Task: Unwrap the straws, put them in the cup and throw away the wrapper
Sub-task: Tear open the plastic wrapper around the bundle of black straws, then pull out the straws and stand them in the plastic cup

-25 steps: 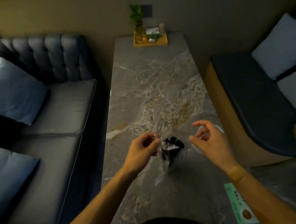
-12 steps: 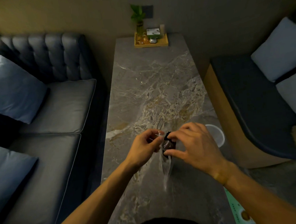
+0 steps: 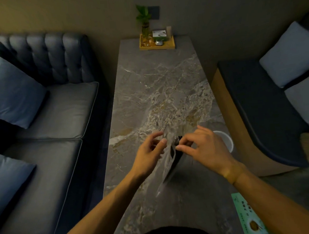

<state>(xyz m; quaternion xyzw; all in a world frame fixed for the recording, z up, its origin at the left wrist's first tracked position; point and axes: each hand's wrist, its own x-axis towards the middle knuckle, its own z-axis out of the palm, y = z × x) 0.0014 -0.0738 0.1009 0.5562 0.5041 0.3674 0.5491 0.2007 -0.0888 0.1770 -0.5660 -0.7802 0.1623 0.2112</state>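
Observation:
A bundle of black straws (image 3: 176, 156) sits inside a clear plastic wrapper (image 3: 167, 170), held slanted above the marble table (image 3: 157, 83). My left hand (image 3: 149, 153) pinches the wrapper's top edge between thumb and fingers. My right hand (image 3: 205, 148) pinches the upper ends of the straws at the wrapper's mouth. A clear plastic cup (image 3: 225, 141) stands on the table just right of my right hand, partly hidden behind it.
A wooden tray (image 3: 157, 45) with a small plant and small items stands at the table's far end. A green card (image 3: 248, 216) lies at the near right edge. A dark sofa (image 3: 49, 115) with cushions runs along the left, a bench (image 3: 263, 109) along the right.
My right hand came in from the right and closed on the straw tops. The bundle has tilted, its lower end swung toward me, and the wrapper mouth has spread open.

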